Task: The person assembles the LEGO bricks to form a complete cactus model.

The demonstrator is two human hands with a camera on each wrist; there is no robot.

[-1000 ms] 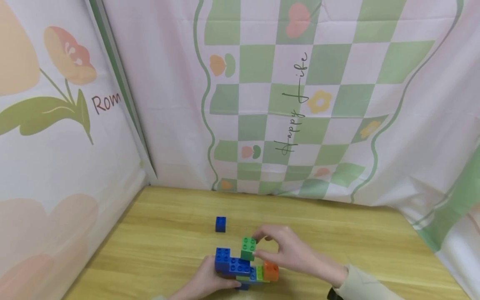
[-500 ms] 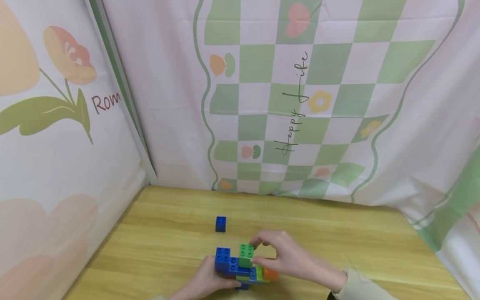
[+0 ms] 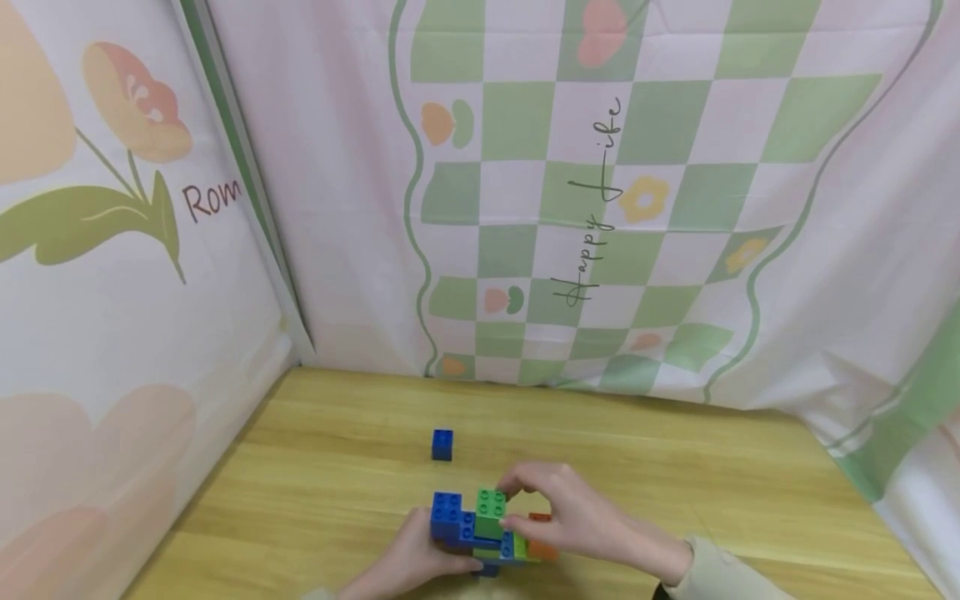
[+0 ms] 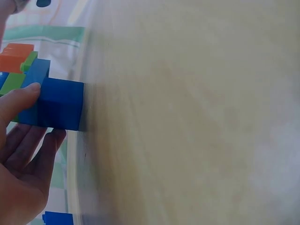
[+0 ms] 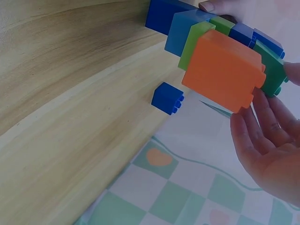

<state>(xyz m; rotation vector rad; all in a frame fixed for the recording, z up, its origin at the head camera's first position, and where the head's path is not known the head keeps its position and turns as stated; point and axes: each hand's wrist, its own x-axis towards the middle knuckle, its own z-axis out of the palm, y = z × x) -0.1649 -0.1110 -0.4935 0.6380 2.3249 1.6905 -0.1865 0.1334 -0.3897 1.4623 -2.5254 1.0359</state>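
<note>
My left hand grips a built stack of toy building bricks from its left side, with the thumb along the front. The stack has a dark blue brick at its left end, a lime green brick and an orange brick at the right. A blue brick at its base shows beside the left thumb. Between thumb and fingers, my right hand pinches a green brick, which sits on the blue part in the middle of the stack. The right hand partly covers the orange brick in the head view.
A loose blue brick stands on the wooden table, farther back than the hands. Patterned curtain cloth rises behind the table, and a printed panel borders its left side.
My right hand has brought the green brick down and slightly left onto the blue part of the stack. The left hand keeps its grip in nearly the same place.
</note>
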